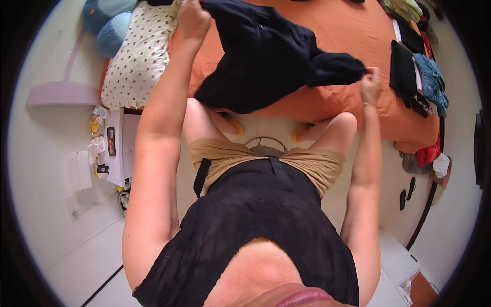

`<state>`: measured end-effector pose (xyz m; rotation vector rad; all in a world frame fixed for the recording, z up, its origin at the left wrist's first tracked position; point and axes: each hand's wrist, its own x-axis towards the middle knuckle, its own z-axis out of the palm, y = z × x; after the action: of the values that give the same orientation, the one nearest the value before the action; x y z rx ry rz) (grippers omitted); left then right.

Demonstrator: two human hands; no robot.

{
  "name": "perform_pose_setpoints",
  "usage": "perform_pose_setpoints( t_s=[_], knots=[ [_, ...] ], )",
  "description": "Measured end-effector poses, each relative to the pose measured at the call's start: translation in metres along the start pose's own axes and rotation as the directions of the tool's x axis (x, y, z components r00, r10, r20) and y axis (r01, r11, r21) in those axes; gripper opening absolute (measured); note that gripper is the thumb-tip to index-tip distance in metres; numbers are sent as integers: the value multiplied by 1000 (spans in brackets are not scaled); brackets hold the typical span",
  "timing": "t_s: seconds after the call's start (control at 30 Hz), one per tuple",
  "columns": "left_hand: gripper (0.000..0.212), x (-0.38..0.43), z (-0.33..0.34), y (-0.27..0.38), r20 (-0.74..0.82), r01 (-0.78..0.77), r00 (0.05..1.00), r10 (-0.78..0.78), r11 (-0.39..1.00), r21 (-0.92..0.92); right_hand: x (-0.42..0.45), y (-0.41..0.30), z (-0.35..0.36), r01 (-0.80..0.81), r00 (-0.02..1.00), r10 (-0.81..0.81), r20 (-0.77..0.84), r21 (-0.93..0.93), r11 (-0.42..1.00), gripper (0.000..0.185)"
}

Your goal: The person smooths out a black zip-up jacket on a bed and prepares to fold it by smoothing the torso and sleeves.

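Observation:
A black long-sleeved top (264, 61) is stretched out over the near side of a bed with an orange sheet (345, 23). My left hand (193, 21) grips it at the upper left, close to the top of the picture. At the right, my right hand (371, 86) pinches the end of a sleeve between thumb and fingers. The lower part of the garment hangs near the bed's front edge, just beyond my knees. Part of the garment near my left hand is cut off by the picture's upper rim.
A white patterned pillow (138, 57) and a blue plush toy (113, 32) lie at the bed's left. Folded dark clothes (401, 69) and denim (431, 82) are stacked at its right. A white bedside cabinet (115, 153) stands left; black flip-flops (403, 199) lie on the floor right.

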<state>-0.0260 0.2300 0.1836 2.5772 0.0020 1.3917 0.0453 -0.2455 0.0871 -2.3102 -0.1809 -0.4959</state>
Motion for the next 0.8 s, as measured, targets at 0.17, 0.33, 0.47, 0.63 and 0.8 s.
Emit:
perform_pose_setpoints(
  t_s=[0.17, 0.33, 0.47, 0.63, 0.8],
  knots=[
    [12, 33, -61, 22, -276, 43, 957, -86, 987, -156, 85, -31, -84, 198, 903, -239, -356, -148, 969, 19],
    [20, 1, -87, 34, -405, -186, 905, 128, 977, -107, 101, -61, -100, 131, 814, -273, -513, -295, 946, 27],
    [62, -89, -28, 19, 232, 4, 972, 34, 987, -161, 84, 27, -54, 114, 993, -117, 21, -459, 881, 25],
    [79, -167, -3, 7, 670, 424, 672, -315, 906, 0, 17, 44, -5, 105, 951, 1, 308, -325, 940, 27],
    [80, -173, 22, -21, 701, 622, 568, -432, 783, -22, 20, 12, 28, 321, 907, -247, 340, -181, 930, 28]
  ],
)
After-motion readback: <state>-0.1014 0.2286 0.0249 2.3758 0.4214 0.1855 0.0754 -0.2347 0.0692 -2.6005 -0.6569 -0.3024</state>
